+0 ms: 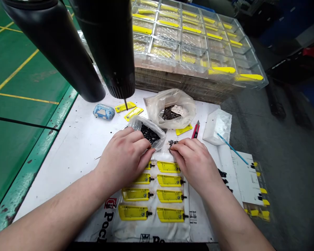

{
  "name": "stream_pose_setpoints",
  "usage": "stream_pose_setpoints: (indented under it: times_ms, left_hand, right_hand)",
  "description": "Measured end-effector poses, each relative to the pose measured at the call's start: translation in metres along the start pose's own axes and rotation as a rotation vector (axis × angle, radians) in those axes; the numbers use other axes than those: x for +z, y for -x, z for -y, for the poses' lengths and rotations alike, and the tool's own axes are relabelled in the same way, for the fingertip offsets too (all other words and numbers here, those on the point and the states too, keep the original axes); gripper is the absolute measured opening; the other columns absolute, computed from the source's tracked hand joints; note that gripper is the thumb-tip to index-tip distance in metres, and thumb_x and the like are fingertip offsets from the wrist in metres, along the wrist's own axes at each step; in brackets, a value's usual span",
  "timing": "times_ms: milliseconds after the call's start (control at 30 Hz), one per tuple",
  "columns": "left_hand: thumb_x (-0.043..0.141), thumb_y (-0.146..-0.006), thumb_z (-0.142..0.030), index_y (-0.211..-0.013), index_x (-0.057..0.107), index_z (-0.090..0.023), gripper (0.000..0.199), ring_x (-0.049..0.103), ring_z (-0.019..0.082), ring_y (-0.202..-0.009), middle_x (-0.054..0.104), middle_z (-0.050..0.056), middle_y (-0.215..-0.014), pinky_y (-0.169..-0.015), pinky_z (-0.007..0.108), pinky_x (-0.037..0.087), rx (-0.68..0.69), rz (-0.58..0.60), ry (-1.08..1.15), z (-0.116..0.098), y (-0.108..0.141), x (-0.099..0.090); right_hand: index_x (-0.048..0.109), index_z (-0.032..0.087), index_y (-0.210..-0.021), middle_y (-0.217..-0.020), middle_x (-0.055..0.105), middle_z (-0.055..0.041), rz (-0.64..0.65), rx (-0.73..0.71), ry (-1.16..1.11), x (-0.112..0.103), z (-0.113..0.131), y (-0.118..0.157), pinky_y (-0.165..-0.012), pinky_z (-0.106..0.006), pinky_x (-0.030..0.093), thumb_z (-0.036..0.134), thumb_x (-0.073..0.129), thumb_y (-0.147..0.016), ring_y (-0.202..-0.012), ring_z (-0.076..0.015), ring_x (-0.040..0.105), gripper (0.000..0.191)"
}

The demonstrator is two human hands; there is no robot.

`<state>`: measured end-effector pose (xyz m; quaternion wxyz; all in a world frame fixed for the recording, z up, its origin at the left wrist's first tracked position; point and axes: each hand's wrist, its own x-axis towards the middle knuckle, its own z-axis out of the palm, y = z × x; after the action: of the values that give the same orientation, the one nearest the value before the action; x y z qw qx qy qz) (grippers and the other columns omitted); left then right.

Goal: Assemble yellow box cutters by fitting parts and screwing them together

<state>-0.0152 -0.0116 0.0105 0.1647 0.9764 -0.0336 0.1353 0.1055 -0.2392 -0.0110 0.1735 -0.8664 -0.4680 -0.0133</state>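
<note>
My left hand (125,153) is closed, thumb against fingers, beside a small clear bag (161,137) of tiny black parts (149,134). Whatever its fingertips hold is hidden. Closed in a pinch, my right hand (195,158) is at a little pile of small dark parts (172,142), with a small dark part (170,148) at its fingertips. Below both hands, yellow plastic pieces (169,196) lie in two columns on a white plastic-covered pad (153,228). Black fittings (184,197) stick out from their right ends. My left hand partly covers the upper left pieces.
Overhead hangs a black screwdriver (122,89) beside a black cylinder (91,87). Behind are an open bag (183,120) of dark screws and a stack of clear trays (170,47) with yellow pieces. A red cutter (196,129), white box (211,129) and blue case (104,112) lie around.
</note>
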Motion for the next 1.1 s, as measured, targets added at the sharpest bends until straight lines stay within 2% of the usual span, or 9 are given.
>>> stream_pose_setpoints:
  times_ms: [367,567,633,700,767,867,967,1033,1100]
  left_hand:
    - [0.06,-0.11,-0.034,-0.091,0.079,-0.017,0.032,0.062,0.025,-0.083,0.07,0.006,-0.084,-0.077,0.042,0.05,0.002,-0.017,0.082,-0.001,0.0,0.0]
    - [0.063,-0.109,-0.033,-0.092,0.079,-0.017,0.028,0.061,0.023,-0.082,0.07,0.005,-0.083,-0.075,0.039,0.049,-0.006,-0.045,0.133,-0.003,0.001,-0.001]
    - [0.063,-0.109,-0.031,-0.094,0.079,-0.018,0.026,0.062,0.022,-0.083,0.072,0.005,-0.085,-0.076,0.037,0.049,-0.016,-0.071,0.204,-0.006,0.001,-0.005]
    - [0.062,-0.109,-0.029,-0.099,0.079,-0.019,0.023,0.065,0.02,-0.085,0.075,0.004,-0.089,-0.078,0.035,0.05,-0.058,-0.084,0.366,-0.009,0.001,-0.01]
    - [0.061,-0.11,-0.03,-0.103,0.081,-0.021,0.022,0.069,0.017,-0.086,0.078,0.002,-0.094,-0.079,0.031,0.052,-0.16,-0.022,0.603,-0.011,0.0,-0.016]
    - [0.064,-0.109,-0.043,-0.106,0.083,-0.022,0.029,0.07,0.016,-0.082,0.079,0.002,-0.093,-0.071,0.028,0.052,-0.354,0.233,1.021,-0.011,0.0,-0.017]
    - [0.07,-0.103,-0.057,-0.108,0.082,-0.019,0.04,0.062,0.015,-0.07,0.077,0.006,-0.09,-0.058,0.026,0.046,-0.49,0.466,1.369,-0.011,0.002,-0.012]
    - [0.077,-0.098,-0.058,-0.108,0.081,-0.018,0.042,0.054,0.011,-0.062,0.075,0.006,-0.09,-0.052,0.024,0.039,-0.558,0.527,1.523,-0.013,0.004,-0.006]
    - [0.084,-0.094,-0.054,-0.104,0.079,-0.017,0.039,0.048,0.008,-0.059,0.073,0.005,-0.087,-0.051,0.022,0.034,-0.608,0.52,1.633,-0.016,0.004,-0.002]
  right_hand:
    - [0.078,0.022,-0.108,-0.106,0.076,-0.0072,0.003,-0.022,0.042,0.001,-0.002,0.001,-0.093,-0.044,0.051,0.02,0.068,-0.106,-0.102,-0.0274,0.065,0.011]
    - [0.076,0.021,-0.108,-0.105,0.076,-0.0065,-0.051,-0.053,-0.005,-0.002,0.001,0.001,-0.092,-0.044,0.054,0.018,0.069,-0.106,-0.101,-0.0261,0.066,0.009]
    - [0.075,0.022,-0.112,-0.106,0.075,-0.0067,-0.098,-0.076,-0.067,-0.008,0.005,0.002,-0.092,-0.044,0.055,0.017,0.067,-0.106,-0.101,-0.0247,0.065,0.011]
    - [0.073,0.023,-0.117,-0.108,0.074,-0.0068,-0.163,-0.142,-0.15,-0.017,0.01,0.005,-0.092,-0.043,0.056,0.012,0.069,-0.105,-0.101,-0.0228,0.065,0.017]
    - [0.071,0.025,-0.124,-0.109,0.073,-0.0065,-0.224,-0.211,-0.22,-0.025,0.016,0.009,-0.092,-0.043,0.057,0.007,0.072,-0.101,-0.101,-0.022,0.064,0.03]
    - [0.07,0.029,-0.131,-0.111,0.072,-0.0057,-0.288,-0.237,-0.274,-0.033,0.025,0.017,-0.092,-0.044,0.058,0.002,0.074,-0.098,-0.103,-0.0232,0.066,0.043]
    - [0.072,0.027,-0.129,-0.108,0.072,-0.006,-0.314,-0.245,-0.311,-0.034,0.03,0.021,-0.09,-0.042,0.059,0.001,0.074,-0.096,-0.101,-0.0229,0.067,0.043]
    - [0.073,0.023,-0.127,-0.108,0.071,-0.0065,-0.317,-0.257,-0.33,-0.032,0.033,0.021,-0.089,-0.04,0.059,-0.001,0.074,-0.095,-0.101,-0.0216,0.066,0.04]
    - [0.072,0.022,-0.126,-0.108,0.071,-0.0067,-0.321,-0.255,-0.345,-0.031,0.035,0.02,-0.089,-0.038,0.06,-0.002,0.074,-0.095,-0.102,-0.0208,0.066,0.039]
